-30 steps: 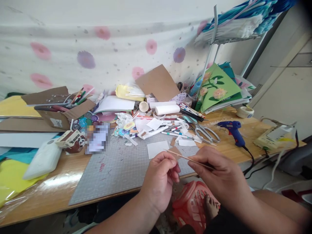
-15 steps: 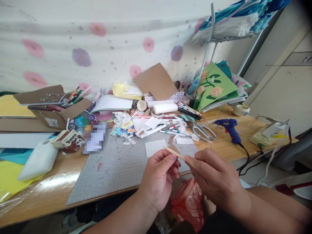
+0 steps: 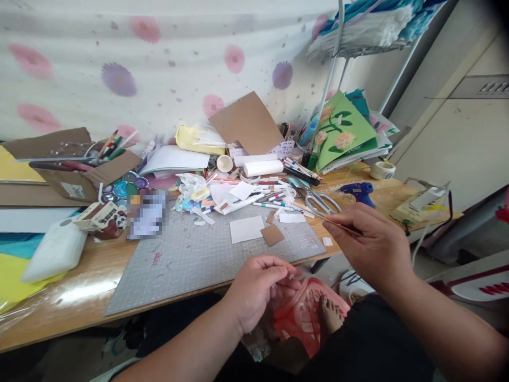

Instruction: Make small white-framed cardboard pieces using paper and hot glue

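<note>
My right hand (image 3: 369, 244) is raised beyond the front edge of the table, thumb and fingers pinching a thin tan strip (image 3: 338, 225), seen nearly edge-on. Lower and to its left, my left hand (image 3: 262, 289) hangs in front of the table with thumb and forefinger drawn together. Its fingertips are blurred, so anything small between them cannot be made out. Nearest on the grey cutting mat (image 3: 178, 270) lie a white paper rectangle (image 3: 246, 229) and a small brown cardboard square (image 3: 272, 234). Metal scissors (image 3: 322, 202) rest behind my right hand.
Markers and paper scraps (image 3: 238, 193) are heaped at the mat's back. A blue glue gun (image 3: 358, 192) lies on the right, near a tape roll (image 3: 382, 170). At left are a cardboard box (image 3: 66, 180) and a panda carton (image 3: 104, 218). A red slatted plastic item (image 3: 296, 313) is below.
My hands have separated. The right one has moved up and right with the strip, while the left has let go of it and dropped slightly. The view has shifted a little.
</note>
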The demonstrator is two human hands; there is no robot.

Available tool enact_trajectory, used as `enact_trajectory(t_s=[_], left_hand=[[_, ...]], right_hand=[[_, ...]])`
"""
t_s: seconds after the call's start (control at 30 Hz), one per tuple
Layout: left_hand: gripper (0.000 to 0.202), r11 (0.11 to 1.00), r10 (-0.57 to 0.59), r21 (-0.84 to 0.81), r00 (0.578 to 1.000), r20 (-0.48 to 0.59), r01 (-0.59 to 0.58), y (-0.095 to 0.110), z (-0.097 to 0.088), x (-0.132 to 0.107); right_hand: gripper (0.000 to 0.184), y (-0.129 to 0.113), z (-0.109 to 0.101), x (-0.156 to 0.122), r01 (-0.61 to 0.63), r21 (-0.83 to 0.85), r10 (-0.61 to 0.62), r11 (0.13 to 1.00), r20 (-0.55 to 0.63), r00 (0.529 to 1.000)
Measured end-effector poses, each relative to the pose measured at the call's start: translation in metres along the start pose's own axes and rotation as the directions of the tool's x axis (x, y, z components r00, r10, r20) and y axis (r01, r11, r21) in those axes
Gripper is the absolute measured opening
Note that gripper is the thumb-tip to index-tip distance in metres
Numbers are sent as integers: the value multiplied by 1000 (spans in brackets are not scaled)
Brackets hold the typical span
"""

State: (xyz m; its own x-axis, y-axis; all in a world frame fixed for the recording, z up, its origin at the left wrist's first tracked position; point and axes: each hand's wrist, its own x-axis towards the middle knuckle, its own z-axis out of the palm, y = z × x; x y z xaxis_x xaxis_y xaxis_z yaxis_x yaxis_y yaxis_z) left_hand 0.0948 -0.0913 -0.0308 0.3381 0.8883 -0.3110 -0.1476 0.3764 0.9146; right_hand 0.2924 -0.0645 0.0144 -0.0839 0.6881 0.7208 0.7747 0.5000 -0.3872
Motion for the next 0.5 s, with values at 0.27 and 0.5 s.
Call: enact_trajectory(t_s=[0.27,0.5], left_hand=[[25,851,226,441,957,184,-286,-26,22,-2],[22,833,298,399,918,263,-385,-36,22,2]], right_hand=[[7,8,-7,-13,50,74,-57,996,88,994],[15,11,0,-18,143,129,-165,981,181,970]])
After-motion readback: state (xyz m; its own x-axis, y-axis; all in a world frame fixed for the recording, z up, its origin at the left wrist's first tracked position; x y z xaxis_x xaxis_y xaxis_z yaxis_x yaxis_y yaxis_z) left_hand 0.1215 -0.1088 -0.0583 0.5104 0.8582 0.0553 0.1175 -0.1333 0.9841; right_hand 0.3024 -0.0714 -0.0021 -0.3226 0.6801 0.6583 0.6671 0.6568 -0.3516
